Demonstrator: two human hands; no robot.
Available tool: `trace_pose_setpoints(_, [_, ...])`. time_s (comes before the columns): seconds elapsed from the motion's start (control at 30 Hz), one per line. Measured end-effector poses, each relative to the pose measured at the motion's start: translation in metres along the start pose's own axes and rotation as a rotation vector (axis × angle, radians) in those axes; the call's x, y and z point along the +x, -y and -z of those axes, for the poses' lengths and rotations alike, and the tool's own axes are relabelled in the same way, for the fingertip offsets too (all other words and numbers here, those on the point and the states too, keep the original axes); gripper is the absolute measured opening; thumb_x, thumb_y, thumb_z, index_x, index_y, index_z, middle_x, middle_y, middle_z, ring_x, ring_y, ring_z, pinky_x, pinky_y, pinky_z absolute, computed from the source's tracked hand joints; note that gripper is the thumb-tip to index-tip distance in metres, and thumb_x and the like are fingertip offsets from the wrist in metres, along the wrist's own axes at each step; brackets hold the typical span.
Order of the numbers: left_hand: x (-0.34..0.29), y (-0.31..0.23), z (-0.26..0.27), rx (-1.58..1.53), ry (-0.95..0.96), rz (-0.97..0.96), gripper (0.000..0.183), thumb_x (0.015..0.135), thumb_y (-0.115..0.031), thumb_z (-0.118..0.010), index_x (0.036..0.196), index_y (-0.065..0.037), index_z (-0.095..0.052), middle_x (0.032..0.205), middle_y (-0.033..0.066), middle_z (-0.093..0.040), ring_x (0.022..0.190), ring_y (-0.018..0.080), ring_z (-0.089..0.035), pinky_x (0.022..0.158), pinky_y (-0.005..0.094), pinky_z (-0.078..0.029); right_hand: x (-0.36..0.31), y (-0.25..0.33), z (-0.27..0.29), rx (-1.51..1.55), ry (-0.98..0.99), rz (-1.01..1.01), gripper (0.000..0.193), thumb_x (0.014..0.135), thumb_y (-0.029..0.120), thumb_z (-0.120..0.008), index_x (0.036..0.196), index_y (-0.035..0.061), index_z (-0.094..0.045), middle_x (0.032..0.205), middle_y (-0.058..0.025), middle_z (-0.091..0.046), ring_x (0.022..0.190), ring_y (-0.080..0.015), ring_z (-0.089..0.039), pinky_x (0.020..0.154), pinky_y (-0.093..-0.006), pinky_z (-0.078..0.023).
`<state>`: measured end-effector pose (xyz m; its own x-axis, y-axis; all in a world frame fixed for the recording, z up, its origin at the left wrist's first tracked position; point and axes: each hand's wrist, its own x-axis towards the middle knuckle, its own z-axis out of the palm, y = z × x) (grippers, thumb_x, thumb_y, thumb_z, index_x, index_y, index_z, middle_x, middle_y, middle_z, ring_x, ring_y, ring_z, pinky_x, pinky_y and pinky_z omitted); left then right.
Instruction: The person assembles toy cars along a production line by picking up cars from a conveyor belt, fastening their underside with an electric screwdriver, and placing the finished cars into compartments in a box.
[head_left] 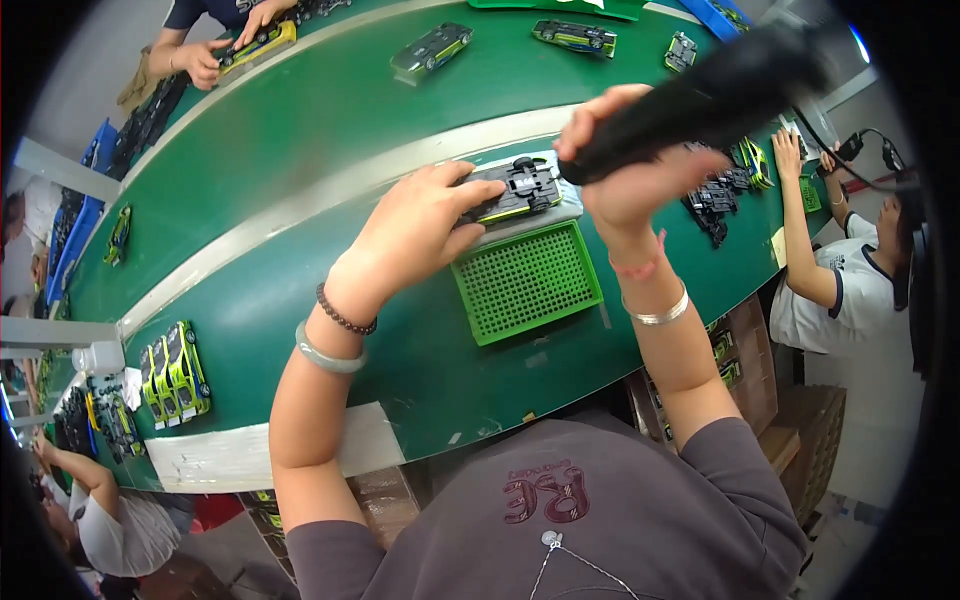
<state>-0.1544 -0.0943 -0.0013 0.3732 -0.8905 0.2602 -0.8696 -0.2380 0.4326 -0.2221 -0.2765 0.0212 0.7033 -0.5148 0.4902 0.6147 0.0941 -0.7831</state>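
A toy car (530, 188) lies upside down on a pale fixture (569, 200), its black underside and wheels facing up and a yellow-green edge showing. My left hand (408, 222) holds the car down, fingers across the underside and thumb along the near side. My right hand (622, 195), a little blurred, grips a thick black power screwdriver (700, 100). The tool slants up to the right, its lower end beside the car's right end. Whether its tip touches anything I cannot tell. Just below the fixture sits a green mesh basket (528, 283).
Finished-looking yellow-green toy cars (176, 372) stand grouped at the left. Black chassis parts (712, 205) lie to the right. Beyond a pale rail, the green belt (300, 120) carries more cars (435, 50). Co-workers' hands (790, 155) are at the right, upper left and lower left.
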Motion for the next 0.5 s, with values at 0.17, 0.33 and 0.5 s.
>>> trace_pose_setpoints(0.17, [-0.003,0.003,0.001,-0.004,-0.003,0.007,0.043,0.072,-0.012,-0.067,0.114,-0.013,-0.057,0.113,0.0145,-0.053,0.103,0.0325,-0.052,0.087,0.0387,-0.045,-0.055,0.017,-0.017,0.11,0.077,-0.177,0.102,0.052,0.096,-0.016,0.083,0.0031,-0.045,0.059,-0.0089,-0.049,0.05,-0.0188,-0.051,0.048,-0.0305,-0.045])
trace_pose_setpoints(0.33, [-0.002,0.003,-0.002,-0.006,-0.064,-0.027,0.04,0.071,-0.012,-0.066,0.111,-0.011,-0.059,0.106,0.0143,-0.055,0.098,0.0319,-0.054,0.084,0.0395,-0.046,-0.072,-0.006,-0.01,0.121,0.077,-0.221,0.099,0.055,0.095,-0.018,0.084,0.0033,-0.044,0.06,-0.0086,-0.05,0.051,-0.0179,-0.05,0.05,-0.0293,-0.044])
trace_pose_setpoints(0.5, [-0.003,0.004,-0.004,0.008,-0.08,-0.035,0.04,0.071,-0.012,-0.066,0.11,-0.012,-0.06,0.107,0.0141,-0.055,0.098,0.0317,-0.054,0.084,0.0396,-0.046,-0.072,-0.01,-0.009,0.031,0.132,-0.213,0.099,0.054,0.095,-0.021,0.084,0.0028,-0.044,0.06,-0.009,-0.05,0.051,-0.018,-0.05,0.049,-0.0292,-0.044])
